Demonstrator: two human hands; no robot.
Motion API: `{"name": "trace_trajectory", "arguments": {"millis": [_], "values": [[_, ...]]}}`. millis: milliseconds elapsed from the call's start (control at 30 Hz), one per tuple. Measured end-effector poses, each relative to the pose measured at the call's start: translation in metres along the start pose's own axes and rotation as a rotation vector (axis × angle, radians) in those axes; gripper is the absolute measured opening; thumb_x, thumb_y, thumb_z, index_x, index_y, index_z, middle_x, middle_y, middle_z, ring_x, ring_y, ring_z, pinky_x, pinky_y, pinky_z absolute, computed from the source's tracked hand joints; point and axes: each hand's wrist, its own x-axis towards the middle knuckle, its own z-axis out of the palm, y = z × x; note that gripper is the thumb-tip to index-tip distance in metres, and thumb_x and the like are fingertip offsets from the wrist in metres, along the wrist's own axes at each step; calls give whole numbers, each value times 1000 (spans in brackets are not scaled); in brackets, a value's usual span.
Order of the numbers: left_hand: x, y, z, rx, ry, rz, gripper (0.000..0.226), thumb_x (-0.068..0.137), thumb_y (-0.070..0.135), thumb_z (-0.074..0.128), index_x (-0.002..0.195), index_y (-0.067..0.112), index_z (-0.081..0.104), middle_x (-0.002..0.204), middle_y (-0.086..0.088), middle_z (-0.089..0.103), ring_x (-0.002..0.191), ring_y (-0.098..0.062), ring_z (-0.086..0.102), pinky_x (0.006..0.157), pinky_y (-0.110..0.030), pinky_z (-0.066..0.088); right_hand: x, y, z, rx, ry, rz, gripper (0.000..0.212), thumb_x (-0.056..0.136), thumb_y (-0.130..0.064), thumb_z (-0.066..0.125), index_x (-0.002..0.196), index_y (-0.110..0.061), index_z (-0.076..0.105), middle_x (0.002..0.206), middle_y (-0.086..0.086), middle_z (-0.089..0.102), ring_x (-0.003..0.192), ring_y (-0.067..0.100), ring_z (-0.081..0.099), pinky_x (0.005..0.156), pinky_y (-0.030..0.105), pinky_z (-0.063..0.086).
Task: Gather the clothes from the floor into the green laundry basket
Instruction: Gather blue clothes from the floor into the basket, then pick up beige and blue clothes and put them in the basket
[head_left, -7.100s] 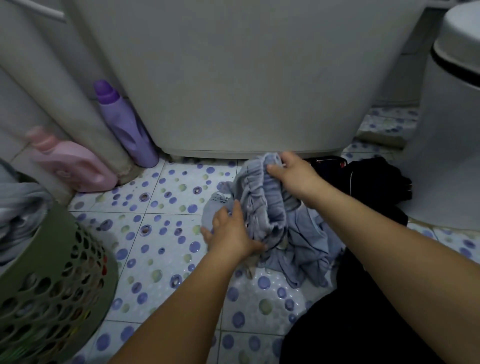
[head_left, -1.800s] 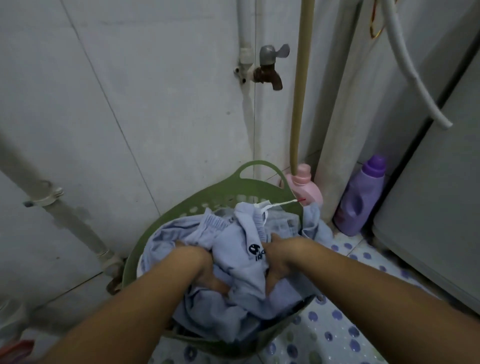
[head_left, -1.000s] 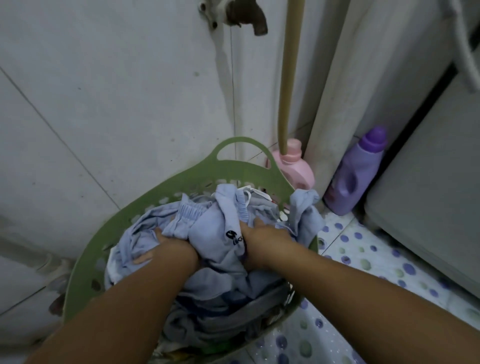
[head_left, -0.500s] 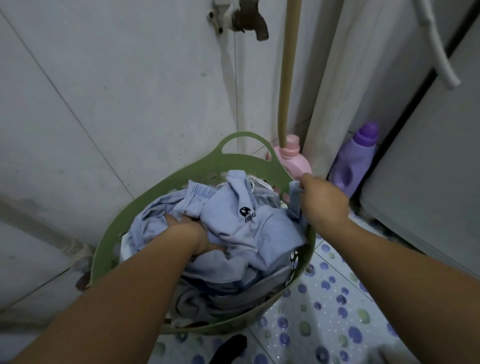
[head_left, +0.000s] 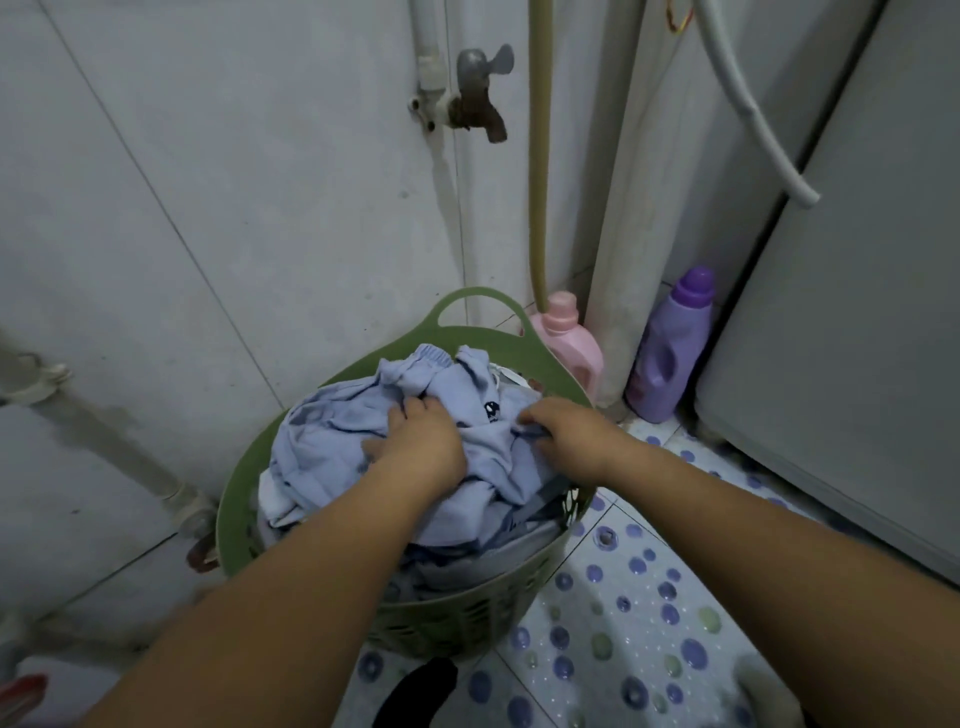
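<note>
Both on pale-blue clothes (head_left: 467, 431) heaped in green basket (head_left: 239, 488): left hand (head_left: 423, 441) pressed flat, right hand (head_left: 566, 428) pinched fold. Packing-down step, prob. Next: dark item (head_left: 415, 693) below wrists.

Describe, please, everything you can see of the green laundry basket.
The green laundry basket is round, looks plastic, with perforated walls and a loop handle at its far rim. It stands upright on the dotted tile floor by the wall, heaped with pale blue clothes. The left hand and right hand rest on the pile.
</note>
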Motion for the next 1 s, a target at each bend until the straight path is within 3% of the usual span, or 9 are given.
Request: {"name": "trace_trajectory", "arguments": {"millis": [200, 467, 567, 667, 800, 1000], "values": [[-34, 73, -2, 51, 183, 284, 74, 90, 16, 51, 151, 24, 10, 161, -9, -2, 150, -28, -3, 115, -59, 9, -58, 28, -23, 137, 209, 80, 39, 94, -15, 50, 133, -16, 51, 141, 7, 49, 130, 23, 45, 106, 24, 31], [-93, 204, 56, 47, 35, 646, 69, 91, 23, 50, 150, 24, 15, 159, -10, 7, 149, -27, 1, 115, -60, 14, -191, 124, -24, 210, 247, 472, 27, 93, -22, 52, 119, -19, 62, 128, 1, 60, 103, 21, 60, 87, 23, 40], [-116, 239, 88, 30, -60, 720, 66, 93, 24, 49, 149, 24, 16, 160, -8, 6, 150, -26, -2, 116, -60, 10, -233, 165, -12, 172, 167, 601, 28, 93, -24, 53, 119, -19, 62, 131, 3, 59, 118, 22, 55, 99, 29, 41], [-130, 258, 122, 71, -161, 747, 71, 93, 23, 49, 151, 25, 10, 161, -9, 3, 149, -26, 0, 117, -59, 11, -265, 196, 1, 71, -1, 670, 32, 93, -27, 52, 123, -20, 60, 133, 2, 57, 122, 20, 53, 99, 25, 38], [-139, 271, 172, 99, -297, 761, 68, 93, 23, 49, 150, 26, 14, 158, -9, 12, 148, -27, 8, 115, -56, 14, -294, 236, 28, 40, -216, 710, 34, 93, -31, 53, 126, -22, 57, 134, 1, 54, 122, 21, 53, 99, 28, 40], [-139, 287, 232, 102, -434, 758, 66, 93, 27, 49, 150, 30, 16, 155, -8, 20, 144, -27, 18, 113, -51, 22, -309, 281, 87, 118, -208, 768, 42, 91, -16, 53, 132, -23, 50, 138, 7, 48, 123, 26, 50, 99, 34, 43]]}}
